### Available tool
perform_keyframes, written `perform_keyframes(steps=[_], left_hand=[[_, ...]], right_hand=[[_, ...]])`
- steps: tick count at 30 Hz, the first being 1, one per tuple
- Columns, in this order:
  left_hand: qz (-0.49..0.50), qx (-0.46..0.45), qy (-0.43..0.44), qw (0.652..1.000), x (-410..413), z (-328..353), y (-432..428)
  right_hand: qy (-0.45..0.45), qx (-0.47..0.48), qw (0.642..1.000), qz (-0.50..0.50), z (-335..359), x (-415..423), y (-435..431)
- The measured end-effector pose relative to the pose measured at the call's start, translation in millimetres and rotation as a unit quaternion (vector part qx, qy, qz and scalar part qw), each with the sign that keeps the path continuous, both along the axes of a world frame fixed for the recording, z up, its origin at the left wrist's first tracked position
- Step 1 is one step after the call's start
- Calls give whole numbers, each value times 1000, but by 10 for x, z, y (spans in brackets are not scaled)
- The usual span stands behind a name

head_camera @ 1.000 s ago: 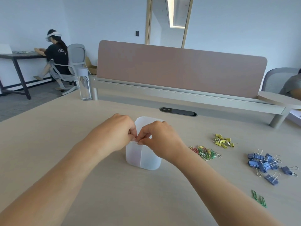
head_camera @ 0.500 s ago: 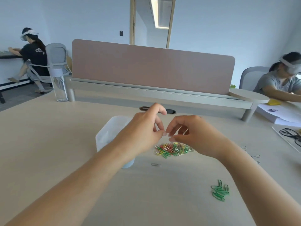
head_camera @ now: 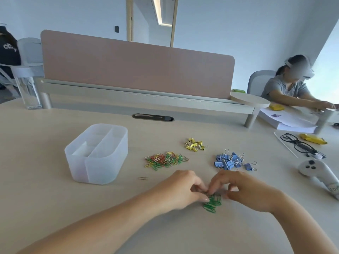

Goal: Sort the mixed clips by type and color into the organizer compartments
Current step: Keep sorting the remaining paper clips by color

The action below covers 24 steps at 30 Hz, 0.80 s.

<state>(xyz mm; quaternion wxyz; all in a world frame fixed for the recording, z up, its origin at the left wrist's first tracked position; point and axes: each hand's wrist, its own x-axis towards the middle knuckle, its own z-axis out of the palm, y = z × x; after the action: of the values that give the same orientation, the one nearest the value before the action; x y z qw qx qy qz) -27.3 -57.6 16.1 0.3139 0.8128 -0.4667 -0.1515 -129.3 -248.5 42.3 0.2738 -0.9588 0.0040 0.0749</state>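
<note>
The left hand (head_camera: 180,189) and the right hand (head_camera: 245,191) are together at lower centre of the frame. Their curled fingertips meet at the upper edge of a small pile of green wire paper clips (head_camera: 212,204) on the pale wood worktop (head_camera: 55,208). Motion blur at the fingertips hides whether either hand pinches a clip.

The translucent white plastic organizer (head_camera: 99,167) stands at centre left, well apart from both hands. Its internal dividers form several compartments; their contents cannot be made out.

A loose heap of mixed red, yellow, green and silver paper clips (head_camera: 166,160) lies just right of the organizer. A single silver paper clip (head_camera: 143,178) lies alone below this heap, near the left hand.

A cluster of yellow binder clips (head_camera: 194,143) lies above and right of the mixed heap. A cluster of blue binder clips (head_camera: 229,161) lies further right, just above the right hand.

At the right edge lie black-framed glasses (head_camera: 300,145) and a white handheld controller (head_camera: 315,171). A clear water bottle (head_camera: 27,88) stands at upper left, beside a pink divider panel (head_camera: 137,66).
</note>
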Motion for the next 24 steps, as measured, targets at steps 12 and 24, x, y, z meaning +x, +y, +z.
perform_keyframes(steps=[12,24], left_hand=[[22,-34,-8,999,-117,-98,-84],[20,-87,-93,992,-174,-147,-146]], right_hand=[[-11,32,996,-86,-92,17,-13],[-16,-55,990,-128,-49,-7,21]])
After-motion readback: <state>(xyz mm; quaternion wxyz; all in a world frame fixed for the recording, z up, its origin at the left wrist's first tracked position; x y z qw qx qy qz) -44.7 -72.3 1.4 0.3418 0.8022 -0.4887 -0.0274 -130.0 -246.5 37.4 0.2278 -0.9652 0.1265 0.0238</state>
